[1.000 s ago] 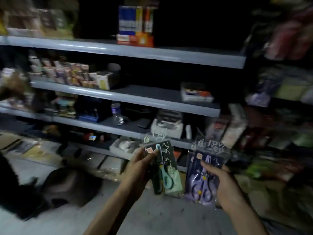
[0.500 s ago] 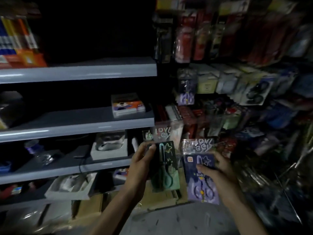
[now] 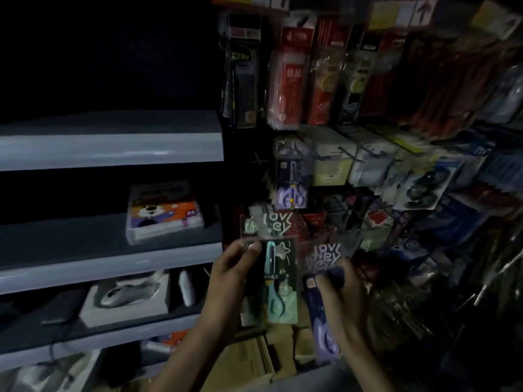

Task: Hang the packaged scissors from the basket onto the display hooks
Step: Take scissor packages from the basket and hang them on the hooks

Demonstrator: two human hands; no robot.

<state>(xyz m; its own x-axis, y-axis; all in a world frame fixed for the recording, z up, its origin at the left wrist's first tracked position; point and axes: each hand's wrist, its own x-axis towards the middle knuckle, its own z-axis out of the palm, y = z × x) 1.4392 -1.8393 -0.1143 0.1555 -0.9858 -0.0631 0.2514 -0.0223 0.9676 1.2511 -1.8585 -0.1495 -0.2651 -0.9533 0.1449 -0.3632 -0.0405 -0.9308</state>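
One purple scissors pack [image 3: 291, 185] already hangs on the display wall [image 3: 376, 89]; two are not yet hung. The left hand [image 3: 226, 267] has its grip clamped on a green pack [image 3: 278, 281], the right hand [image 3: 343, 290] on a second purple pack [image 3: 322, 329], both held just below the hung one; the basket is out of view.

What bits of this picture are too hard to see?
1. Basket: nowhere in the head view, beyond its edges.
2. Which display hook is free: head view, darkness, blur and hanging packs hide it.
3. Purple scissors pack: head view, right hand covers its middle.
4. Green scissors pack: head view, left hand covers its left edge.
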